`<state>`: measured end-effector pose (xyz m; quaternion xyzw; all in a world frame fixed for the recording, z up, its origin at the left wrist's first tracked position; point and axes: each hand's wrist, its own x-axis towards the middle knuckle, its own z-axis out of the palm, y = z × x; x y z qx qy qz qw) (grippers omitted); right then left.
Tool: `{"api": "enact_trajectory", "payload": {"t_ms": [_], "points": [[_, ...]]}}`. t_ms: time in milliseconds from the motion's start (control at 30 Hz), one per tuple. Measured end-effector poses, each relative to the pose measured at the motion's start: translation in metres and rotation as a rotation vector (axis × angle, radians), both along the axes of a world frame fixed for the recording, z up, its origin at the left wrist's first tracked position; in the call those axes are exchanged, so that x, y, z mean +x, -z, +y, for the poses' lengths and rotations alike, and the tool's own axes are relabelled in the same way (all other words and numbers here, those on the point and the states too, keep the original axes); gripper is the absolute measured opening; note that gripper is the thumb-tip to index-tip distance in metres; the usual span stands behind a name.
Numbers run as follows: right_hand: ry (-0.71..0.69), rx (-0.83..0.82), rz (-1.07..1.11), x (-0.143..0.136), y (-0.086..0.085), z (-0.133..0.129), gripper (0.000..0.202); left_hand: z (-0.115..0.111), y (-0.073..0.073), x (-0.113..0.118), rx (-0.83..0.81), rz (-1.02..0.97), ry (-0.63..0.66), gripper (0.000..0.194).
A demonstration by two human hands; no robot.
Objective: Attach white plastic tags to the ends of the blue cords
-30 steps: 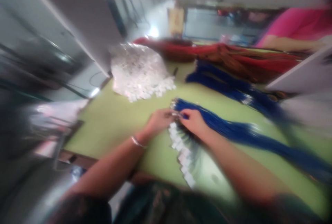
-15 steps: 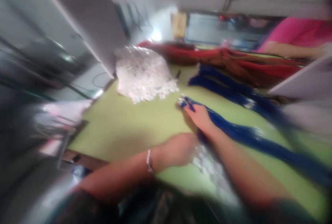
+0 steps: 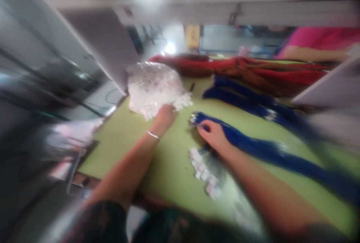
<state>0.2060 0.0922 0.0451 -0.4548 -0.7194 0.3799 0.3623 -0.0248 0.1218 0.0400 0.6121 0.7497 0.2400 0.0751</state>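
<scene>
My left hand (image 3: 166,116), with a bracelet at the wrist, is at the front of a heap of small white plastic pieces (image 3: 150,108). Its fingertips are hidden and blurred among them. A clear plastic bag (image 3: 153,74) holds more of these pieces. My right hand (image 3: 213,133) is closed in a pinch on a blue wire at the end of a long bundle of blue wires (image 3: 253,143). Shiny ends (image 3: 192,120) of the bundle stick out just past the fingers. Below that hand lies a row of white blocks (image 3: 203,170), partly hidden by my right forearm.
A second blue wire bundle (image 3: 239,95) lies farther back on the green tabletop (image 3: 168,160). Behind it run red and brown wire bundles (image 3: 239,65). Grey upright panels (image 3: 98,40) flank the table. A person in a pink sleeve (image 3: 320,42) is across from me.
My left hand has moved from beside my right forearm, forward and left to the white heap. The row of white blocks now shows more fully. My right hand stays at the blue bundle's end.
</scene>
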Motion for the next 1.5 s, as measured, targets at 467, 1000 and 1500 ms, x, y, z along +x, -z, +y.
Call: {"api": "enact_trajectory", "payload": {"t_ms": [467,1000,1500], "points": [[0.035,-0.079,0.031,-0.001,0.002,0.002,0.013,-0.058,-0.011,0.018,-0.121,-0.704,0.038,0.033],[0.032,-0.033,0.002,-0.001,-0.002,-0.005,0.019,-0.071,-0.004,0.057,-0.239,-1.549,0.067,0.024],[-0.001,-0.036,-0.047,0.0,-0.001,-0.01,0.015,-0.075,0.003,0.062,-0.171,-1.603,0.161,0.018]]}}
